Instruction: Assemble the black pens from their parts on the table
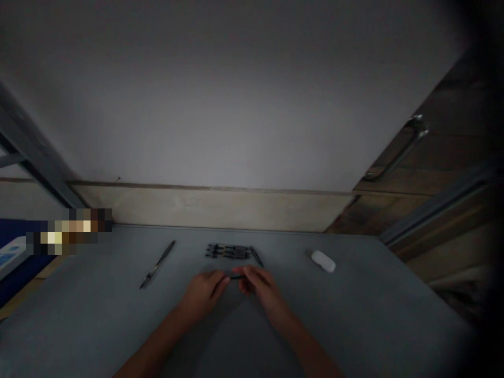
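Observation:
My left hand [205, 290] and my right hand [260, 290] meet low over the middle of the table, both closed. Between them runs a thin black pen [237, 277], held at one end by each hand; its ends are hidden in the fingers. Just beyond the hands lies a group of several dark pens [228, 252], side by side and roughly level. One short dark pen or pen part [256, 256] rests slanted at the group's right end. Off to the left, a single pen [157, 265] with a clear middle lies diagonally, apart from the rest.
On the right of the grey table [354, 304] lies a small white rounded object [323, 261]. A pale wall [220, 207] borders the table's far edge. Metal frame posts stand at both sides, and a blurred-out patch and a white box [13, 256] are at left.

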Available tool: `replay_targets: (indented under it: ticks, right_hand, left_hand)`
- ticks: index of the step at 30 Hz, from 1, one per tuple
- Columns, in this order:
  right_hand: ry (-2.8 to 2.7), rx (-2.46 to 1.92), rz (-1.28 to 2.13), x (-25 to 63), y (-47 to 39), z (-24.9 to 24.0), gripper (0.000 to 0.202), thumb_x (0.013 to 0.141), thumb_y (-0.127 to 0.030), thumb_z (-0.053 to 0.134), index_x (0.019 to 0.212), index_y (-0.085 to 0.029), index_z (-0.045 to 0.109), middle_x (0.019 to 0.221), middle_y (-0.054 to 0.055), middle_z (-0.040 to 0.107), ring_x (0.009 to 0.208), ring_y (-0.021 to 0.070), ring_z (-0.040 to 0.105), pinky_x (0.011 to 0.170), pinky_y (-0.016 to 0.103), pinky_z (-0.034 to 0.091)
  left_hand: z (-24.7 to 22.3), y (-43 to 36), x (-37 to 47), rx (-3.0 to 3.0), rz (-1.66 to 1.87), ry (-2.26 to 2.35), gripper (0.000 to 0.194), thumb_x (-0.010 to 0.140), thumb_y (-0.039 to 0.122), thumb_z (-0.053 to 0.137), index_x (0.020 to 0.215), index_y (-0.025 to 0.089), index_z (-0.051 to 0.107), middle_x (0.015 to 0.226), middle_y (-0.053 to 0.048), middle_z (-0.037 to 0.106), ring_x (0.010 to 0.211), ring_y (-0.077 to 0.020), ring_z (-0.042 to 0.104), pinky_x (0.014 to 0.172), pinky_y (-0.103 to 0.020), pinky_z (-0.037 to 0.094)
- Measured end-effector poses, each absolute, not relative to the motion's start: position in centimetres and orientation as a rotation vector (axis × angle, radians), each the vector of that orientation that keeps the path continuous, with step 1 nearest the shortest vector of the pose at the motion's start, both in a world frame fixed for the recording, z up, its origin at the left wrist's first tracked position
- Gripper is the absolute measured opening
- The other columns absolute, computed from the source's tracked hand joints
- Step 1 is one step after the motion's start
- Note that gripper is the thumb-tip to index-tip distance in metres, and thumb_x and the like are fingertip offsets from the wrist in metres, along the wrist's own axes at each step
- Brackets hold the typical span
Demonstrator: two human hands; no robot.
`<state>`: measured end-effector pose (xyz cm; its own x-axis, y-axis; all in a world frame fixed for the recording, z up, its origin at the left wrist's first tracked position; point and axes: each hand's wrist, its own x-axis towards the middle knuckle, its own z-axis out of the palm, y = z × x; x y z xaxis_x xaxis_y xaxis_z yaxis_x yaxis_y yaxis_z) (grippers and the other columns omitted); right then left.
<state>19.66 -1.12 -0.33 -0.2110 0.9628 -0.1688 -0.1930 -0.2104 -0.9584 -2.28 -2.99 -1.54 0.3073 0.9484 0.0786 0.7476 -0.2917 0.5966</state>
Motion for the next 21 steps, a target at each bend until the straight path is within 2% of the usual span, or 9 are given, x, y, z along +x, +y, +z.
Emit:
replay_targets:
  ticks: [4,6,8,9,11,13,18,21]
  right_hand:
    - [-1.249,-1.103,1.536,19.8,-1.2,-0.3,0.063,0.085,-0.087,0.086,0.094,-0.026,0.098,0.07,0.007,0.081,0.066,0.0245,0.07,0.068,0.038,0.055]
    - [-1.382,-1.103,1.487,19.8,-1.6,-0.2,0.056,0.091,-0.08,0.084,0.105,-0.029,0.099,0.079,0.008,0.087,0.075,0.0296,0.077,0.076,0.043,0.062]
    - [-1.537,-1.099,1.411,19.7,-2.3,-0.1,0.048,0.097,-0.068,0.084,0.129,-0.035,0.096,0.104,0.009,0.094,0.097,0.0362,0.085,0.094,0.052,0.067]
    - [-1.609,-1.085,1.368,19.6,-2.7,-0.1,0.049,0.098,-0.063,0.084,0.14,-0.037,0.091,0.12,0.01,0.095,0.112,0.0392,0.086,0.107,0.056,0.066]
    - [-1.73,-1.054,1.337,19.4,-3.5,-0.1,0.053,0.101,-0.057,0.082,0.151,-0.041,0.085,0.148,0.011,0.088,0.138,0.0434,0.081,0.124,0.064,0.058]
    - [-1.804,-1.035,1.326,19.3,-3.9,-0.2,0.055,0.102,-0.052,0.081,0.156,-0.043,0.081,0.159,0.01,0.082,0.148,0.044,0.076,0.131,0.066,0.054]
    - [-1.846,-1.026,1.299,19.4,-4.1,0.3,0.059,0.098,-0.046,0.086,0.156,-0.051,0.078,0.153,0.006,0.086,0.141,0.0427,0.08,0.125,0.064,0.059]
    - [-1.819,-1.051,1.32,19.7,-4.1,0.8,0.071,0.099,-0.047,0.084,0.168,-0.049,0.068,0.13,0.007,0.092,0.114,0.0385,0.086,0.108,0.056,0.066]
  left_hand:
    - [-1.7,-3.2,-2.2,2.375,0.391,1.539,0.029,0.113,0.029,0.054,0.107,0.028,0.083,0.105,-0.009,0.091,0.095,-0.027,0.086,0.081,-0.034,0.063]
    - [-1.8,-3.2,-2.1,2.43,0.328,1.537,0.027,0.113,0.029,0.057,0.112,0.027,0.084,0.106,-0.009,0.091,0.097,-0.0274,0.087,0.081,-0.033,0.064]
    - [-2.0,-3.2,-1.8,2.444,0.31,1.511,0.026,0.111,0.029,0.061,0.117,0.026,0.086,0.109,-0.01,0.092,0.1,-0.0284,0.088,0.083,-0.034,0.065]
    - [-2.0,-3.3,-1.8,2.441,0.308,1.492,0.025,0.109,0.029,0.063,0.119,0.027,0.087,0.11,-0.01,0.092,0.101,-0.0291,0.088,0.084,-0.035,0.066]
    - [-2.2,-3.3,-1.6,2.422,0.305,1.48,0.026,0.104,0.028,0.068,0.119,0.028,0.089,0.11,-0.011,0.093,0.1,-0.0305,0.088,0.084,-0.036,0.066]
    - [-2.3,-3.4,-1.6,2.403,0.301,1.507,0.025,0.102,0.031,0.071,0.117,0.027,0.09,0.106,-0.012,0.093,0.096,-0.032,0.088,0.083,-0.037,0.067]
    - [-2.4,-3.5,-1.7,2.383,0.369,1.501,0.025,0.103,0.041,0.07,0.111,0.031,0.092,0.098,-0.012,0.092,0.089,-0.0326,0.088,0.076,-0.038,0.064]
    - [-2.1,-3.6,-1.8,2.344,0.4,1.523,0.028,0.107,0.043,0.066,0.101,0.031,0.091,0.091,-0.01,0.091,0.083,-0.0303,0.087,0.072,-0.036,0.06]
